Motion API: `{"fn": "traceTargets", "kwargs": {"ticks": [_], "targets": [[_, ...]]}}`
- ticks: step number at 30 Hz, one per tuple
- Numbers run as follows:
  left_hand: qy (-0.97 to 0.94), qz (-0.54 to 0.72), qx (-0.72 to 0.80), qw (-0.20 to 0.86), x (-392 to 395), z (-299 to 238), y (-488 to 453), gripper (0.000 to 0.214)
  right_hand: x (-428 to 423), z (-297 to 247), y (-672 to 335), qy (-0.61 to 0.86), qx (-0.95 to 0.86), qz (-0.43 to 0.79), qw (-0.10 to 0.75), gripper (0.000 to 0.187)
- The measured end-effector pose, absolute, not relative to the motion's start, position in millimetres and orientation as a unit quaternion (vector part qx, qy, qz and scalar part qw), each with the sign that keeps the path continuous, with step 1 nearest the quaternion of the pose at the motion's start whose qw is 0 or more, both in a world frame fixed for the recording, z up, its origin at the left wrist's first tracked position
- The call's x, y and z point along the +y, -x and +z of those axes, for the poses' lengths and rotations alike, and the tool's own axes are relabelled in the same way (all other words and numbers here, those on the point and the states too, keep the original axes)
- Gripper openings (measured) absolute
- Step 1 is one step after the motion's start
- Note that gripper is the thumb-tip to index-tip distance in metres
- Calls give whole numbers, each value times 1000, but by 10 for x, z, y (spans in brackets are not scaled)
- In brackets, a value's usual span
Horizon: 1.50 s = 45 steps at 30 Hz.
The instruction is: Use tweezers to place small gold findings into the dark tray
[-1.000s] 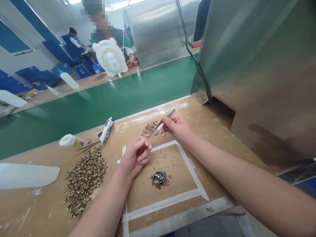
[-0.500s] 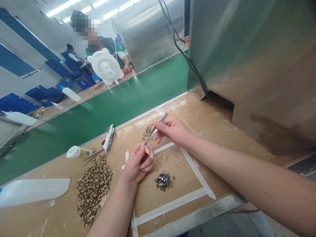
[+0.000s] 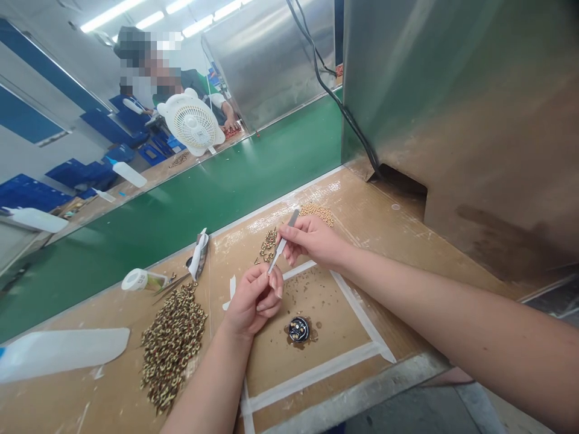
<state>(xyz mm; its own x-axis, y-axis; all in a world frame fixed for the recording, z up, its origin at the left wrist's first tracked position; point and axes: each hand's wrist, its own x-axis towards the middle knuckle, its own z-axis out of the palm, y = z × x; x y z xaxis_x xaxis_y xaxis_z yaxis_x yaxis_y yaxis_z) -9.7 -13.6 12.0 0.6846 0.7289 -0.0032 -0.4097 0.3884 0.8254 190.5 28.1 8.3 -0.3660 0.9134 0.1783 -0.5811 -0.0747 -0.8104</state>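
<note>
Dominating the right, a huge brushed-metal housing (image 3: 474, 120) throws back streaky, smeared reflections. Below spreads the brown desk (image 3: 384, 229), flat, scuffed, glossy in patches, with a smooth green strip (image 3: 271, 163) running along its far edge. White tape (image 3: 316, 375) marks a straight-sided area on the desk. On the left lies a cloudy plastic bottle (image 3: 67, 352), and beside it a knobbly heap (image 3: 172, 346) of curled, brassy-and-dark pieces. Now the hands: the right hand (image 3: 312, 241) grips slim, tapered metal tweezers (image 3: 277, 252), tilted down to the left hand (image 3: 257, 298). That one is curled, fingertips gathered at the tweezers' points; whether they pinch anything is too small to tell. Behind the right hand, round tan beads (image 3: 319, 211) spread out; left of it sit a few more brassy pieces (image 3: 268, 242). Inside the tape, a shiny round black dish (image 3: 299, 330) holds pale bits, ringed by wet-looking spots.
</note>
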Motion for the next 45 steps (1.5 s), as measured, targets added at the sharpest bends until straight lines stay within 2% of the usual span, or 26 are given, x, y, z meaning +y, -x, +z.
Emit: {"fn": "traceTargets", "kwargs": {"ticks": [6, 21, 27, 30, 34, 37, 40, 45], "targets": [[-421, 339, 184, 821, -135, 122, 111, 21, 277, 75, -1900, 191, -425, 716, 519, 50], [-367, 347, 243, 828, -132, 210, 87, 24, 231, 126, -1920, 215, -450, 649, 575, 44], [-369, 347, 321, 801, -135, 219, 88, 38, 223, 74, -1931, 248, -463, 600, 604, 43], [-453, 360, 454, 678, -147, 381, 169, 45, 246, 27, -1947, 262, -463, 596, 601, 43], [-636, 321, 623, 323, -88, 788, 616, 35, 266, 13, -1958, 271, -455, 606, 593, 43], [-657, 137, 738, 76, 52, 1021, 1146, 31, 256, 28, -1955, 271, -460, 613, 583, 45], [-657, 72, 747, 65, 201, 1049, 1572, 19, 234, 47, -1949, 266, -472, 619, 568, 47], [-671, 10, 736, 89, 310, 804, 1767, 13, 197, 77, -1959, 239, -516, 635, 523, 45]]}}
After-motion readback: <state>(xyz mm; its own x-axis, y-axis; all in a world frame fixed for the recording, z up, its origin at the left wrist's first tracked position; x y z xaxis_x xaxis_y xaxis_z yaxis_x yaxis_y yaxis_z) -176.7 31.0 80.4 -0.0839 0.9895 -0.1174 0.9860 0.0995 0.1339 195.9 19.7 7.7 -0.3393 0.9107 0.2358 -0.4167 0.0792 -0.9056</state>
